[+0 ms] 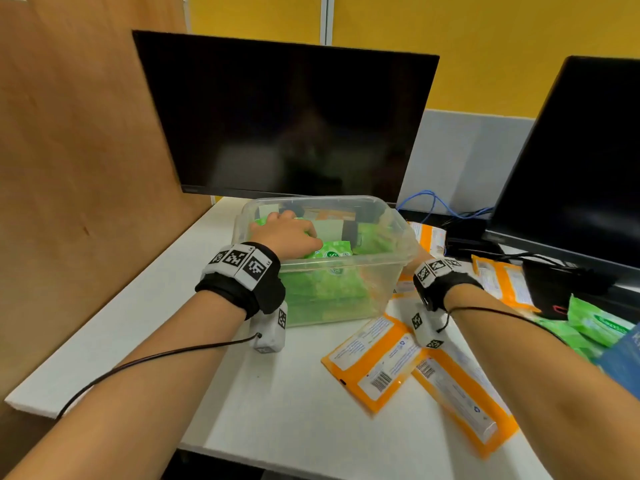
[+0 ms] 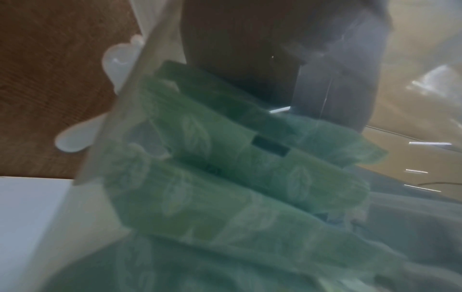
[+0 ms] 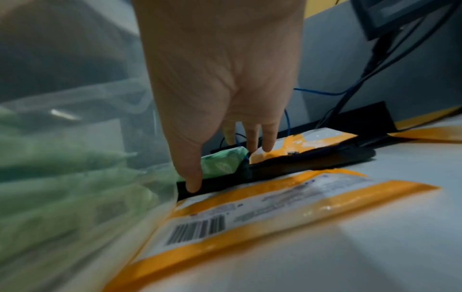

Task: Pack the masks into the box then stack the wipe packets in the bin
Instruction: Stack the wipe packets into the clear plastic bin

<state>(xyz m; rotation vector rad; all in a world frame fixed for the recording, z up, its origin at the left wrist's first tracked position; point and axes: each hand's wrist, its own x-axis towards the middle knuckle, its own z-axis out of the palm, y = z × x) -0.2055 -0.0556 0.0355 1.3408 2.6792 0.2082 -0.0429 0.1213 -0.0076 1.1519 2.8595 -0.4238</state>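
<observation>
A clear plastic bin (image 1: 346, 271) sits at the centre of the head view on a white table (image 1: 277, 393), in front of a dark monitor (image 1: 287, 116). Green wipe packets (image 1: 325, 292) lie stacked inside it, several layers deep, and they show through the near wall. The left wrist view, blurred, shows the same green stack (image 2: 225, 168) through the plastic.

The left hand (image 1: 285, 233) reaches over the near rim into the bin, fingers curled down onto the top green packet (image 1: 332, 252). Whether it grips that packet or only presses on it cannot be told.

The right hand (image 3: 225, 89) is down just right of the bin, mostly hidden behind the bin's corner in the head view. In the right wrist view its fingers (image 3: 192, 177) point straight down and relaxed, spread over a green packet (image 3: 222, 162) that lies on a black object; contact is unclear.

Orange and white packets (image 1: 374, 362) lie scattered across the lower right of the table. More green packets (image 1: 599, 323) sit at the right edge, partly cut off. A second monitor (image 1: 581, 161) is cut off at the upper right.
</observation>
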